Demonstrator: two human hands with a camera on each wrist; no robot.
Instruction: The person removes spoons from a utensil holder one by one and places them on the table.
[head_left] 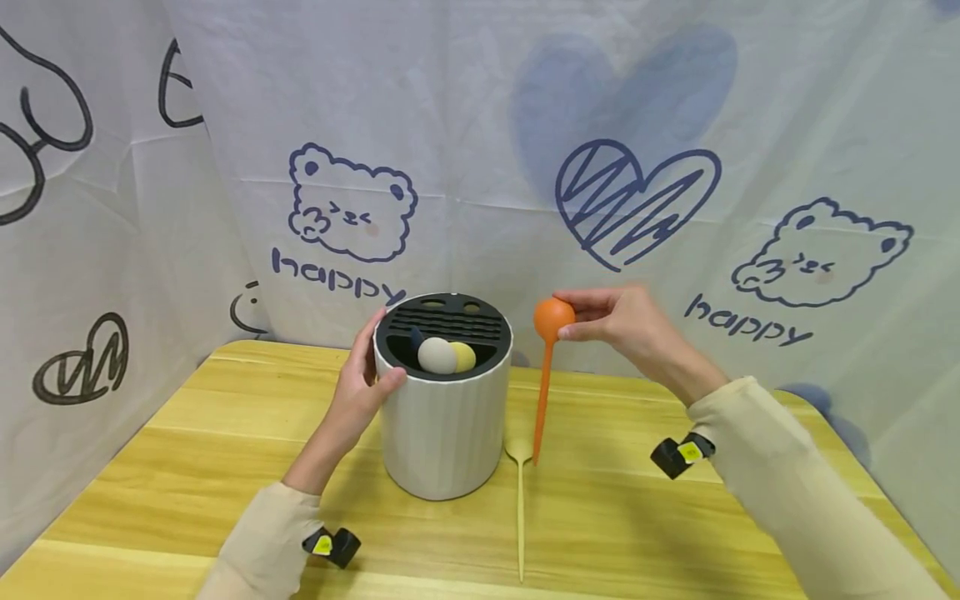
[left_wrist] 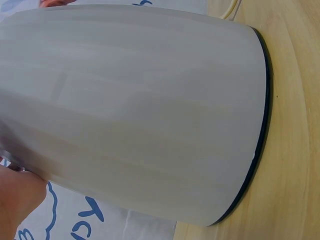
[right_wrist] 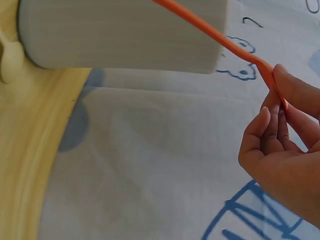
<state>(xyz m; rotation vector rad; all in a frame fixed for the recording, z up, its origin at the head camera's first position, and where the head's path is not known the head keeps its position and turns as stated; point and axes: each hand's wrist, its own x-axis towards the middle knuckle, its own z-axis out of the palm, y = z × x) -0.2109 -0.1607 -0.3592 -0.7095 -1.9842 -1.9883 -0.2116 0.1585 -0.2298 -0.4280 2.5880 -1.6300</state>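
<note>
A white ribbed utensil holder (head_left: 442,442) with a black slotted top (head_left: 446,321) stands upright on the table. My left hand (head_left: 352,387) grips it at the left side, thumb near the rim; the holder's wall (left_wrist: 150,100) fills most of the left wrist view. A pale grey utensil head (head_left: 437,356) and a yellow one (head_left: 462,357) stick up from its front opening. Right of the holder, my right hand (head_left: 630,321) pinches an orange spoon (head_left: 553,320) by its bowl, handle hanging down. The right wrist view shows the orange handle (right_wrist: 210,30) passing before the holder.
A yellow spoon (head_left: 519,446) lies on the wooden table (head_left: 637,517) just right of the holder, its handle toward me. Behind the table hangs a white cloth (head_left: 480,167) printed with hearts and bears.
</note>
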